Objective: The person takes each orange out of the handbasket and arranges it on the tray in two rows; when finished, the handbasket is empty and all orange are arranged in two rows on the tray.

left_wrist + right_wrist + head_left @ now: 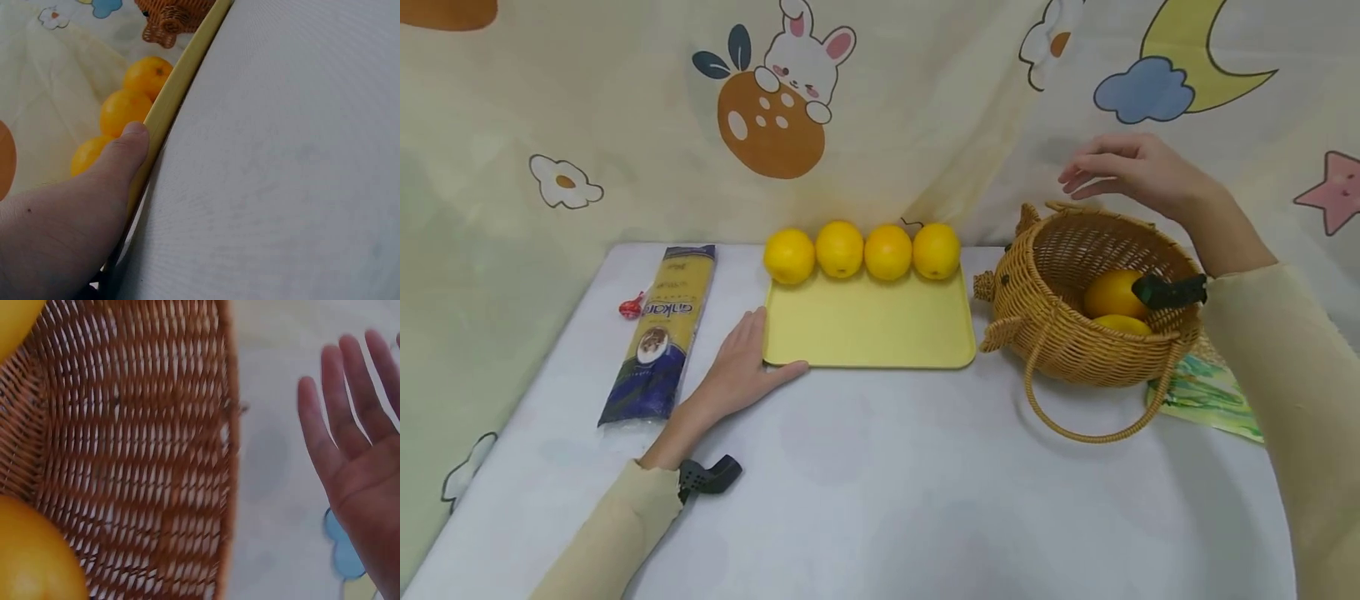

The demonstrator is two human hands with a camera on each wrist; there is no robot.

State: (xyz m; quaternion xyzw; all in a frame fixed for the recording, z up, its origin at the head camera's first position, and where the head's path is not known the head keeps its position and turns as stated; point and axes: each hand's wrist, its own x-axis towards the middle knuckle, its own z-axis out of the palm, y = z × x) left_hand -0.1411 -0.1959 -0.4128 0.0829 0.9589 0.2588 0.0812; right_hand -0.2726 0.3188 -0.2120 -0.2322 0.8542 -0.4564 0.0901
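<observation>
The basket [1075, 354] lies at 6 o'clock from the right hand [1150, 175], much the nearer of the two; its two fruits [1108, 293] sit inside, also near 6 o'clock. The right hand is released, fingers extended and holding nothing, beyond the 12 o'clock rim. The left hand [737, 362] grasps nothing either: its straight fingers touch the 9 o'clock end of the tray [868, 325], its thumb the near edge. The tray's long axis runs 9 to 3 o'clock, toward the basket; four oranges [889, 252] line its 12 o'clock side. The basket is tan wicker, pig-shaped, snout toward 9 o'clock, handle drooping toward 6.
</observation>
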